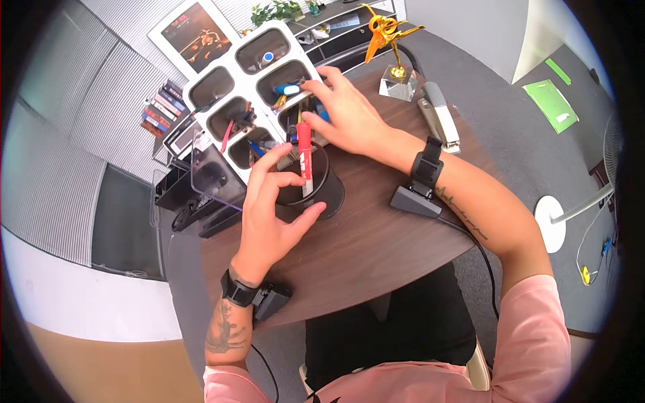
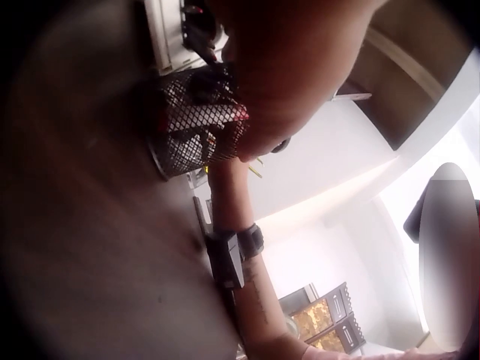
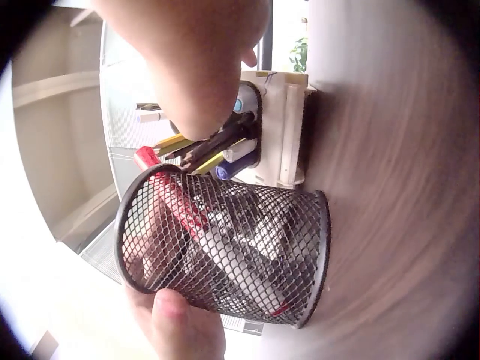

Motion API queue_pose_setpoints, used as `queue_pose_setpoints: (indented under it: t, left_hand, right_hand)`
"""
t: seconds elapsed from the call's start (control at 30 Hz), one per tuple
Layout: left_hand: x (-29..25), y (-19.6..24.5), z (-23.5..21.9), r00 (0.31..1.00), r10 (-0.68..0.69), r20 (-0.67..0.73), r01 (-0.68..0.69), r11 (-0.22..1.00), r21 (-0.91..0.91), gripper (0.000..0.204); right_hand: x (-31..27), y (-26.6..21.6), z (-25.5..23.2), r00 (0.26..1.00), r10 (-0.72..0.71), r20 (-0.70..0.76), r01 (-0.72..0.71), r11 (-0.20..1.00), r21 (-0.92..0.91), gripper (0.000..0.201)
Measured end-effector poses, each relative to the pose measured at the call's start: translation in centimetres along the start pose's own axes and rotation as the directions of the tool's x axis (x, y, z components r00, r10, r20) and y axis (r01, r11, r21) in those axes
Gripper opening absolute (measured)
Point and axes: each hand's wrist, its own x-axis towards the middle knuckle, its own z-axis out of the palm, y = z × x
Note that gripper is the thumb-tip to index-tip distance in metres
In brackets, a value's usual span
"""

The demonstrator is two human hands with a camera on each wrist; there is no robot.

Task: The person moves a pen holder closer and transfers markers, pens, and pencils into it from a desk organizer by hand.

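Observation:
A black mesh pen cup (image 3: 247, 247) stands on the desk with a red-capped marker (image 1: 304, 151) leaning inside it. My left hand (image 1: 269, 218) grips the cup near its rim, thumb on the near side and fingers across the opening beside the marker. The white organizer (image 1: 265, 127), divided into several compartments, stands behind the cup. Over its right-hand compartments is my right hand (image 1: 353, 117), thumb and forefinger spread apart above pens and pencils (image 3: 217, 150). Near the forefinger lies a blue-and-white item (image 1: 289, 89). From the right wrist, the hand hides some pencil ends.
On the desk's right are a stapler (image 1: 438, 117) and a golden trophy (image 1: 398, 70) on a clear base. A clear plastic box (image 1: 215, 171) stands left of the organizer. Books (image 1: 164, 107) and a framed picture (image 1: 195, 37) are behind. A cable (image 1: 480, 252) trails from the right wrist.

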Motion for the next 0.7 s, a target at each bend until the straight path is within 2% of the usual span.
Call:
queue_pose_setpoints:
  t: [0.1,0.13,0.17,0.23,0.27,0.3,0.4,0.57,0.63,0.7]
  left_hand:
    - [-0.2,-0.3,0.0,0.999,-0.004,-0.052,0.006,1.000,0.029,0.041]
    - [-0.3,-0.5,0.2,0.997,-0.013,-0.072,0.013,1.000,0.008,0.046]
    - [-0.6,-1.0,0.2,0.998,-0.017,-0.057,0.016,1.000,-0.017,0.061]
    - [-0.9,-1.1,0.8,0.984,-0.172,-0.048,0.152,0.949,-0.277,0.081]
    - [-1.2,-1.5,1.1,0.981,-0.193,-0.024,0.173,0.923,-0.345,0.098]
    - [-1.3,-1.2,1.3,0.961,-0.277,0.009,0.252,0.862,-0.439,0.106]
    - [-1.6,-1.7,1.9,0.955,-0.295,0.021,0.262,0.813,-0.520,0.115]
    - [-1.8,-1.8,2.2,0.957,-0.290,0.006,0.251,0.819,-0.516,0.116]
    - [-1.8,-1.9,1.8,0.962,-0.272,0.012,0.248,0.858,-0.450,0.117]
    - [-1.8,-1.8,1.7,0.975,-0.221,-0.009,0.200,0.901,-0.385,0.117]
  right_hand:
    - [0.0,0.1,0.1,1.000,0.005,-0.009,-0.005,1.000,0.020,0.048]
    - [0.0,0.2,0.2,1.000,0.002,-0.013,-0.001,1.000,0.024,0.048]
    - [-0.1,0.3,0.3,1.000,-0.001,-0.016,0.002,1.000,0.029,0.049]
    - [-0.2,0.1,0.3,0.999,0.042,-0.002,-0.042,0.999,0.031,0.050]
    - [-0.3,0.1,0.3,0.999,0.039,-0.002,-0.039,0.999,0.031,0.050]
    - [-0.3,0.1,0.3,0.999,0.035,-0.004,-0.035,0.999,0.029,0.049]
    - [-0.3,0.3,0.2,1.000,0.022,0.021,-0.023,0.999,0.033,0.048]
    - [-0.4,0.6,0.4,1.000,0.002,0.027,-0.003,1.000,0.020,0.047]
    - [-0.3,-0.1,0.0,0.995,0.064,0.072,-0.066,0.998,0.017,0.047]
    - [-0.3,0.0,-0.2,0.993,0.054,0.108,-0.056,0.998,0.019,0.048]
